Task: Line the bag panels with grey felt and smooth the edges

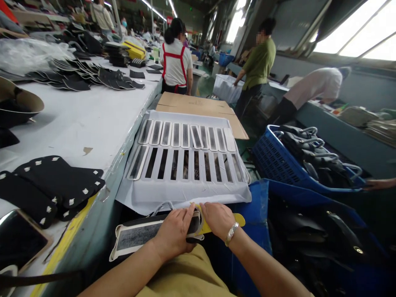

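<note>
My left hand (pixel 175 231) is closed over a long white-edged strip with a grey felt middle (pixel 139 236) that lies across my lap. My right hand (pixel 218 218) pinches the strip's right end together with a yellow tool or tab (pixel 239 220); a bracelet sits on that wrist. Just beyond my hands lies a white sheet (pixel 185 194) carrying two rows of several similar strips (pixel 185 136), some grey-filled, some showing dark slots.
A long white worktable (pixel 83 119) runs on the left with black pieces (pixel 52 185) and stacks farther back. Blue baskets of dark bags (pixel 278 161) stand at right. Flat cardboard (pixel 194 105) lies beyond the sheet. Three people work in the background.
</note>
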A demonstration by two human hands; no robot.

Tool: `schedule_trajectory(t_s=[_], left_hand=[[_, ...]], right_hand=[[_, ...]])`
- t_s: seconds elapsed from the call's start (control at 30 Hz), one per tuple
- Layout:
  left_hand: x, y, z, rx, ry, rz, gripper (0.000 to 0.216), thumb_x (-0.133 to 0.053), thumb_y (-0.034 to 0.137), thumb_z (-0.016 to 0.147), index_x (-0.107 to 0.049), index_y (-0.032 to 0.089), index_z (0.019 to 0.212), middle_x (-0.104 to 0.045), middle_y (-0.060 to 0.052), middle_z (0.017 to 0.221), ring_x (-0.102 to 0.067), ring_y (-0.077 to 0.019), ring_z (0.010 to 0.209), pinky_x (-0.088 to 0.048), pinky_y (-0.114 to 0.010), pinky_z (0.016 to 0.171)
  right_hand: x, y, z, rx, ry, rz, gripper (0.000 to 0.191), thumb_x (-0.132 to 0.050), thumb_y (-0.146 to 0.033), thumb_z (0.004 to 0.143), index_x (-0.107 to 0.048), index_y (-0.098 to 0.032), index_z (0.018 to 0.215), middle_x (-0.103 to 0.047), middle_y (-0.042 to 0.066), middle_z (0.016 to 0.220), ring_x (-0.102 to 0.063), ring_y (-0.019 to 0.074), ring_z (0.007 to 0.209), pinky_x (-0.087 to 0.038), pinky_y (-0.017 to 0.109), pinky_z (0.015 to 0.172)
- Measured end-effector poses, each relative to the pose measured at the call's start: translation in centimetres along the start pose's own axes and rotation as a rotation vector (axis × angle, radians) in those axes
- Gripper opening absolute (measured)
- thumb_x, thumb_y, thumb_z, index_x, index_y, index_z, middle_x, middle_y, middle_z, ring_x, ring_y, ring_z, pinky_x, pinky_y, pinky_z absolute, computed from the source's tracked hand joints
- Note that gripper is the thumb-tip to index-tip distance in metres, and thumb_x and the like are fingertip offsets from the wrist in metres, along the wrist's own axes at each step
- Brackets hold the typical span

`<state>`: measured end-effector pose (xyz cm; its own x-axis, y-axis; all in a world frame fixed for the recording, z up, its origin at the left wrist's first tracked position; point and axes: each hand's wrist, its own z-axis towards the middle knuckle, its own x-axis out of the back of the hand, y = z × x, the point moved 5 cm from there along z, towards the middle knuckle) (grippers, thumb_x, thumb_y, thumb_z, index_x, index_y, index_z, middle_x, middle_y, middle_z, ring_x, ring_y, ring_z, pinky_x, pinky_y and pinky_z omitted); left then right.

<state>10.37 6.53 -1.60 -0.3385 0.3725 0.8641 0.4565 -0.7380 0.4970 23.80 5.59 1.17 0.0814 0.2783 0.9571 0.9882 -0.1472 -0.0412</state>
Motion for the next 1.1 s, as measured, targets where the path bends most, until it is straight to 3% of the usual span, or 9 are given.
schedule_trajectory(t_s=[0.2,0.47,0.67,0.87,1.1], left_hand=[[-0.2,-0.2,0.2,0.013,-0.046,-0.016,0.107,-0.068,0.044,0.056,-0.015,0.009,0.142,-0.054,-0.016,0.117,-0.051,-0.0304,0.103,-0.038,-0.043,0.094],[0.2,-0.1,0.5,0.053,-0.075,-0.010,0.105,-0.067,0.043,0.055,-0.018,0.009,0.141,-0.056,-0.016,0.114,-0.053,-0.0297,0.101,-0.040,-0.041,0.093],[0.1,0.2,0.4,0.057,-0.053,-0.021,0.097,-0.063,0.037,0.059,-0.019,0.012,0.141,-0.057,-0.014,0.116,-0.054,-0.0286,0.102,-0.041,-0.040,0.092],[-0.7,-0.2,0.3,0.057,-0.065,-0.010,0.084,-0.058,0.036,0.064,-0.029,0.011,0.138,-0.057,-0.015,0.119,-0.054,-0.0282,0.106,-0.039,-0.039,0.094],[0.7,0.8,-0.1,0.106,-0.092,0.042,0.089,-0.058,0.036,0.062,-0.024,0.011,0.141,-0.061,-0.014,0.109,-0.058,-0.0278,0.096,-0.043,-0.037,0.088]], right_hand=[[-0.1,-0.2,-0.1,-0.017,0.043,-0.025,0.048,-0.019,-0.034,0.097,-0.061,-0.016,0.081,-0.067,0.011,0.075,-0.066,0.0242,0.073,-0.046,0.032,0.065],[-0.3,-1.0,0.0,0.143,0.003,-0.121,0.034,-0.026,-0.024,0.096,-0.059,-0.017,0.095,-0.066,0.010,0.081,-0.064,0.0225,0.074,-0.047,0.031,0.062],[0.0,-1.2,-0.3,0.215,0.045,-0.163,0.032,-0.025,-0.022,0.096,-0.057,-0.018,0.096,-0.065,0.007,0.080,-0.064,0.0206,0.074,-0.049,0.031,0.059],[0.0,-1.1,-0.1,0.222,0.029,-0.150,0.027,-0.035,-0.026,0.093,-0.060,-0.017,0.096,-0.067,0.006,0.083,-0.066,0.0211,0.075,-0.050,0.030,0.057],[-0.1,-1.6,-0.1,0.286,0.019,-0.169,0.027,-0.034,-0.022,0.093,-0.061,-0.017,0.096,-0.067,0.006,0.083,-0.066,0.0226,0.077,-0.048,0.031,0.058]])
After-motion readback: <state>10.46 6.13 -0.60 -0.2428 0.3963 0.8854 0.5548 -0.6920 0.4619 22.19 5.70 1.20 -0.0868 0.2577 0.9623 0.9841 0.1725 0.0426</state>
